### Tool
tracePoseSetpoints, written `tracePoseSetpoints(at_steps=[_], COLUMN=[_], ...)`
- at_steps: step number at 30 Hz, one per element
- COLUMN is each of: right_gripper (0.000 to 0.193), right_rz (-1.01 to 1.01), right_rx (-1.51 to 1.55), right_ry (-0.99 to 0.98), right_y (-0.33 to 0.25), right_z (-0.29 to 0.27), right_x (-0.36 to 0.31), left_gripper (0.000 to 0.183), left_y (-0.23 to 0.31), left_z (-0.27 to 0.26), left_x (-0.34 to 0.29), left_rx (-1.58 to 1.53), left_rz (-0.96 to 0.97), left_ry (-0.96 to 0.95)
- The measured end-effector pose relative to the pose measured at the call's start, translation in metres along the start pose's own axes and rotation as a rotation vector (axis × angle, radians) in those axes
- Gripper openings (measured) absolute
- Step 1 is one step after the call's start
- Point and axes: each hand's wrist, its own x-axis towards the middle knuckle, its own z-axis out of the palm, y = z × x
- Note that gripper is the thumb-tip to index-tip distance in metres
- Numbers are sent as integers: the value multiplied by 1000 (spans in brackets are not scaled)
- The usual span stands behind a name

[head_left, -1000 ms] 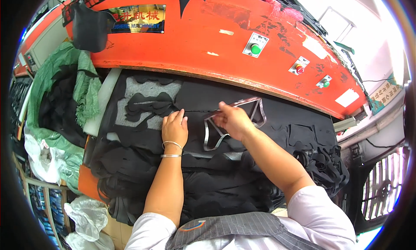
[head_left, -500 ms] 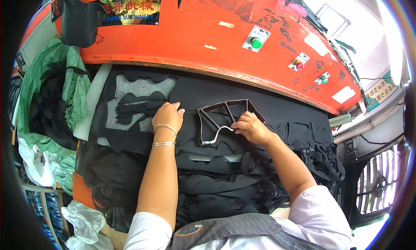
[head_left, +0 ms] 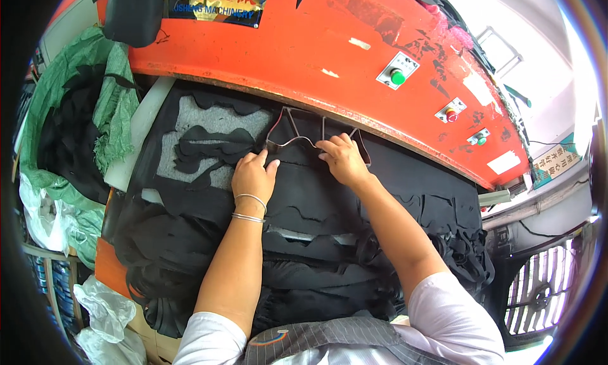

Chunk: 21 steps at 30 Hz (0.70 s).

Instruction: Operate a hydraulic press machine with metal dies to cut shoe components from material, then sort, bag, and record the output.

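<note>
A steel cutting die (head_left: 278, 147), a thin-walled frame with crossbars and a wavy near edge, lies on black sheet material (head_left: 297, 181) close under the press. My right hand (head_left: 344, 159) grips the die's near wall, right of its middle. At the die's left corner is my left hand (head_left: 251, 177), its fingers reaching forward and the thumb apart; whether the fingertips touch the metal is hard to tell. Left of that hand, loose black cut pieces (head_left: 215, 143) rest over a grey cut-out area (head_left: 215, 115). My right fingers hide part of the die.
An orange press beam (head_left: 304, 55) with green and red buttons spans the far side, close above the die. Black scraps (head_left: 316, 276) are heaped along the near edge. A green sack (head_left: 117, 112) of black pieces stands left. A fan (head_left: 541, 295) is at right.
The die has moved away from me to just below the press beam, turned slightly and set down on the sheet. Both hands have moved forward; my left hand is now beside the die's corner.
</note>
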Motion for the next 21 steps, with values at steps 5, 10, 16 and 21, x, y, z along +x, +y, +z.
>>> tracePoseSetpoints(at_steps=[5, 10, 16, 21], right_gripper=[56, 87, 75, 68], right_rz=[-68, 489, 406, 383], right_rx=[-37, 239, 188, 204], right_ry=[115, 90, 35, 64], right_y=[9, 73, 83, 81], right_z=[-10, -3, -1, -5], right_x=[-12, -70, -76, -72], left_gripper=[41, 44, 40, 40], left_y=[-7, -5, -11, -6], left_z=[3, 5, 4, 2], left_x=[2, 8, 13, 20], left_rx=[-25, 2, 15, 77], left_rz=[-19, -23, 20, -8], left_ry=[-3, -11, -62, -87])
